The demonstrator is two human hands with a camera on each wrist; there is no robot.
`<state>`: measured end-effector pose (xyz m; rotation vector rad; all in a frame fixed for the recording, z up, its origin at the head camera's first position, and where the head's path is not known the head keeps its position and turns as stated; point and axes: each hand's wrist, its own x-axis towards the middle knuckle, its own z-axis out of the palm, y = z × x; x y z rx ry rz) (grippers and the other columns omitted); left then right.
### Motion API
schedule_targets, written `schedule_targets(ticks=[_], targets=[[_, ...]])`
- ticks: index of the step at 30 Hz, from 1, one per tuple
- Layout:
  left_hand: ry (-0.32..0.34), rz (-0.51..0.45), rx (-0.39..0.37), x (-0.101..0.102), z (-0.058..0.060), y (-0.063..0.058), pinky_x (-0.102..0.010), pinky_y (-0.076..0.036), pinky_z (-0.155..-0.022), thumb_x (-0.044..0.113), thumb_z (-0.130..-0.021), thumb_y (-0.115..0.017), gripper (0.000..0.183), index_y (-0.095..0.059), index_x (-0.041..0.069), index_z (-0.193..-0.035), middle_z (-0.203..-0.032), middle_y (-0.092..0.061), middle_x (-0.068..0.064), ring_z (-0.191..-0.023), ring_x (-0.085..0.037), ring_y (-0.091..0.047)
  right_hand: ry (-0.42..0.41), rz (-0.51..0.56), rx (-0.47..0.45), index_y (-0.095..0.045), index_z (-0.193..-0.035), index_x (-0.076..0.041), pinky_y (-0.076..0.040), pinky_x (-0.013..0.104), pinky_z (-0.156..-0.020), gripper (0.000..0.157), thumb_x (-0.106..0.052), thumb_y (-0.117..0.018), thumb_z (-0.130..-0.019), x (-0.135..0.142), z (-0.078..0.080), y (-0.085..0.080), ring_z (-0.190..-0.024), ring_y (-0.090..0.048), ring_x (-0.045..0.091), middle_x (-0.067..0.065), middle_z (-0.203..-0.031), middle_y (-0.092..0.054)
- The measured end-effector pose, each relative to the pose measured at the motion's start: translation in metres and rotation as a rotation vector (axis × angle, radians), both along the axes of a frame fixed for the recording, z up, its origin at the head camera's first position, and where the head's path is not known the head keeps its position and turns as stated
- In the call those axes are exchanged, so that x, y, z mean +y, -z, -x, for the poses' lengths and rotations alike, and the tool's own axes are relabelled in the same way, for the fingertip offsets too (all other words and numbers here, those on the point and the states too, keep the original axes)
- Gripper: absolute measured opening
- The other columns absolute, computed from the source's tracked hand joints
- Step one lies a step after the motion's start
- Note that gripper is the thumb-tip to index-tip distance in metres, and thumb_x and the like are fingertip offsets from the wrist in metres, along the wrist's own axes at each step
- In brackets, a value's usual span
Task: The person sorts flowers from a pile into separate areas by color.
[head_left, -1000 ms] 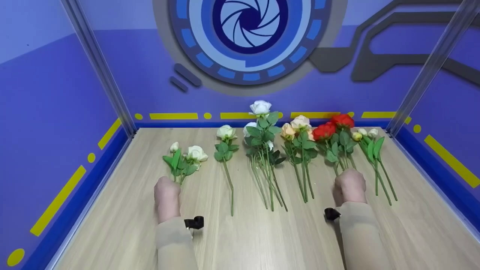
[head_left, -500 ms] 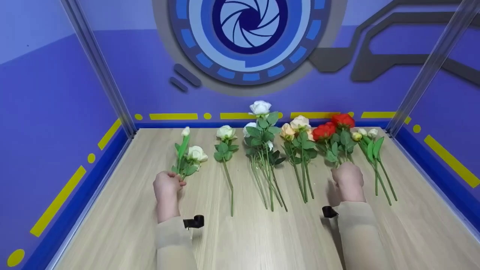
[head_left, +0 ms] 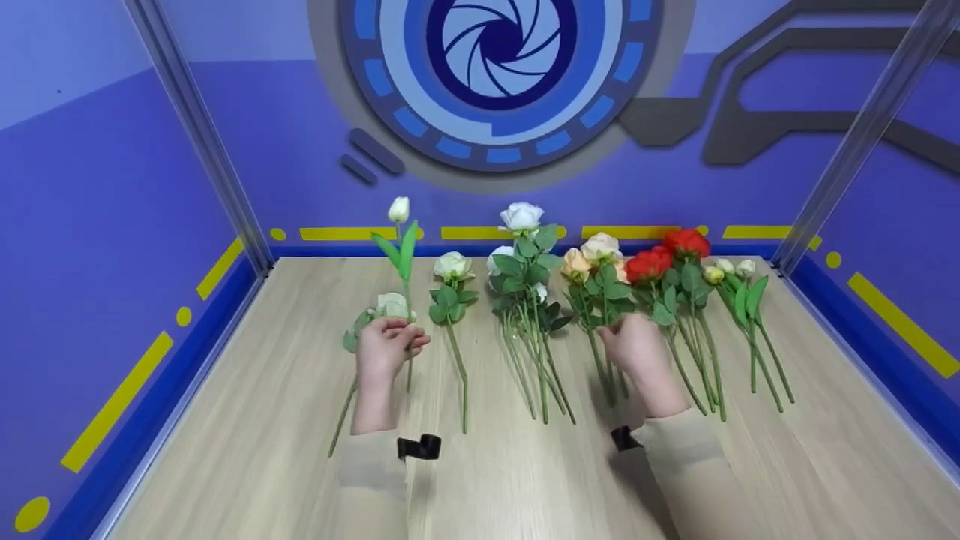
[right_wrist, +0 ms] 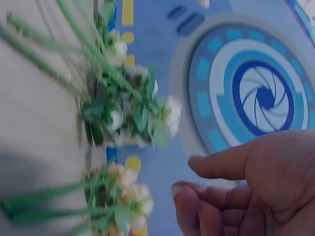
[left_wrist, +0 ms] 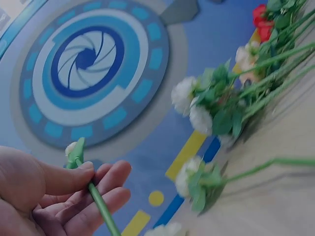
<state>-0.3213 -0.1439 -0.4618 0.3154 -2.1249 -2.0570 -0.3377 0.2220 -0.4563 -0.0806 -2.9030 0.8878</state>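
My left hand [head_left: 382, 349] pinches the green stem of a white tulip [head_left: 400, 209] between thumb and fingers, bloom upward above the table. In the left wrist view, the tulip stem [left_wrist: 102, 206] crosses the fingers under the thumb. Behind that hand lies a pale white rose [head_left: 391, 304], partly hidden, its stem slanting down to the left. My right hand [head_left: 637, 349] holds nothing; it hovers over the stems of the peach roses [head_left: 600, 245], left of the red roses [head_left: 685, 242]. In the right wrist view its thumb and loosely bent fingers [right_wrist: 185, 198] stand apart.
A single pale rose [head_left: 452, 265] and a bunch of white roses [head_left: 521, 216] lie in the middle of the wooden table [head_left: 517, 480]. White and yellowish tulips [head_left: 745, 266] lie at the far right. Walls enclose the back and sides.
The left hand has lifted the tulip from beside the pale rose, moving it up and right. The right hand has left the red roses' stems and moved left.
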Motion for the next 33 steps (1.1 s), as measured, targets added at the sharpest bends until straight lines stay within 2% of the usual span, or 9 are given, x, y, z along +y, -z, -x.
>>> schedule_targets(ticks=[4,8,12,14,17,20,23,27,33], targets=[[0.088,-0.051,0.045,0.025,-0.001,-0.002,-0.028,-0.064,-0.074,-0.004,-0.099,-0.061,0.018,-0.056,-0.012,-0.115,-0.103,-0.073,-0.032,-0.081,-0.021,-0.078,-0.098,0.168,-0.002,-0.074,-0.102,0.002,-0.054,0.03,-0.057,0.021,-0.017,-0.067,-0.099,-0.03,-0.007,0.003,-0.064,-0.065,0.016,0.016,-0.086,-0.074],[0.156,-0.091,0.064,0.049,-0.003,-0.002,-0.03,-0.064,-0.076,-0.006,-0.099,-0.061,0.015,-0.054,-0.01,-0.111,-0.102,-0.073,-0.032,-0.083,-0.023,-0.079,-0.253,0.362,-0.012,-0.075,-0.101,0.003,-0.062,0.037,-0.065,0.014,-0.008,-0.07,-0.095,-0.062,-0.016,0.011,-0.065,-0.069,0.015,0.015,-0.085,-0.075],[0.216,-0.122,0.076,0.07,-0.006,-0.001,-0.032,-0.064,-0.078,-0.007,-0.099,-0.06,0.014,-0.052,-0.01,-0.11,-0.102,-0.073,-0.033,-0.083,-0.023,-0.079,-0.424,0.504,-0.014,-0.074,-0.103,0.009,-0.064,0.049,-0.074,0.017,-0.005,-0.069,-0.096,-0.087,-0.025,0.024,-0.071,-0.074,0.025,0.021,-0.089,-0.076],[0.254,-0.122,0.096,0.079,-0.007,0.0,-0.034,-0.064,-0.079,-0.007,-0.099,-0.06,0.016,-0.05,-0.012,-0.111,-0.103,-0.072,-0.034,-0.085,-0.025,-0.079,-0.468,0.555,-0.027,-0.073,-0.107,0.011,-0.064,0.045,-0.074,0.021,-0.006,-0.067,-0.098,-0.097,-0.029,0.03,-0.075,-0.076,0.028,0.024,-0.093,-0.076],[0.285,-0.091,0.114,0.09,-0.009,0.003,-0.033,-0.064,-0.077,-0.005,-0.099,-0.06,0.016,-0.05,-0.01,-0.111,-0.104,-0.073,-0.032,-0.089,-0.028,-0.079,-0.464,0.607,-0.042,-0.073,-0.108,0.011,-0.062,0.029,-0.07,0.022,-0.008,-0.066,-0.099,-0.106,-0.033,0.036,-0.076,-0.077,0.024,0.025,-0.096,-0.077],[0.274,-0.043,0.119,0.098,-0.011,0.007,-0.027,-0.062,-0.071,-0.003,-0.099,-0.062,0.015,-0.051,-0.007,-0.109,-0.103,-0.075,-0.027,-0.091,-0.028,-0.079,-0.427,0.648,-0.03,-0.074,-0.103,0.011,-0.057,0.02,-0.064,0.019,-0.006,-0.068,-0.097,-0.111,-0.036,0.039,-0.07,-0.074,0.013,0.024,-0.091,-0.077],[0.252,-0.03,0.131,0.105,-0.011,0.01,-0.025,-0.06,-0.068,-0.004,-0.098,-0.064,0.016,-0.051,-0.006,-0.107,-0.102,-0.074,-0.026,-0.091,-0.029,-0.079,-0.405,0.671,-0.006,-0.073,-0.096,0.011,-0.055,0.019,-0.061,0.015,-0.003,-0.071,-0.094,-0.114,-0.036,0.041,-0.064,-0.068,0.006,0.023,-0.084,-0.076],[0.24,-0.02,0.161,0.11,-0.012,0.012,-0.03,-0.063,-0.074,-0.006,-0.095,-0.067,0.018,-0.051,-0.007,-0.104,-0.098,-0.072,-0.027,-0.089,-0.031,-0.078,-0.388,0.668,-0.002,-0.072,-0.091,0.01,-0.054,0.018,-0.058,0.012,-0.002,-0.073,-0.092,-0.115,-0.037,0.041,-0.061,-0.065,0.005,0.018,-0.079,-0.074],[0.256,0.048,0.141,0.108,-0.012,0.009,-0.031,-0.063,-0.078,0.001,-0.094,-0.072,0.019,-0.058,-0.004,-0.105,-0.096,-0.073,-0.021,-0.086,-0.023,-0.076,-0.394,0.627,0.013,-0.072,-0.09,0.008,-0.059,0.023,-0.061,0.01,-0.001,-0.071,-0.093,-0.11,-0.036,0.036,-0.063,-0.066,0.006,0.019,-0.081,-0.075]])
